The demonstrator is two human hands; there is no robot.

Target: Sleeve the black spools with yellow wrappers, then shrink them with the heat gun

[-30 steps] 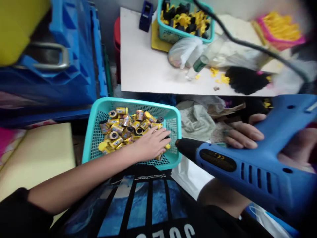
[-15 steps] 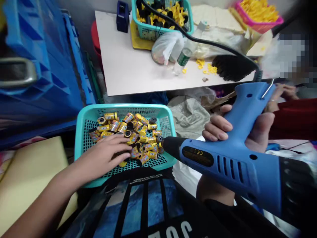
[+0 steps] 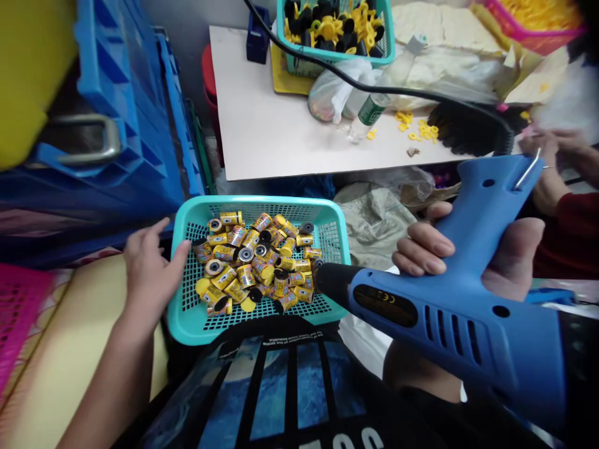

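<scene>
A blue heat gun [image 3: 449, 312] with a black nozzle is gripped by its handle in my right hand [image 3: 430, 246]. Its nozzle points left, at the right side of a turquoise plastic basket [image 3: 347, 240] on my lap. Inside lie several small cylinders [image 3: 246, 274] with yellow printed wraps, some showing black ends. My left hand [image 3: 152, 268] is at the basket's left rim with fingers spread and nothing in it. The thumb reaches over the rim or very close to it; I cannot tell whether it touches.
Beyond the basket stands a white table [image 3: 281, 149] with a bottle [image 3: 369, 115], a basket of black and yellow parts [image 3: 334, 31] and a plastic bag [image 3: 334, 93]. Blue crates [image 3: 126, 125] rise at left. The cord [image 3: 397, 93] arches across. Another person's hands [image 3: 552, 162] are at right.
My left hand has lifted off the cylinders and moved left to the basket's rim. The heat gun stays in my right hand by the basket. The whole view has shifted slightly.
</scene>
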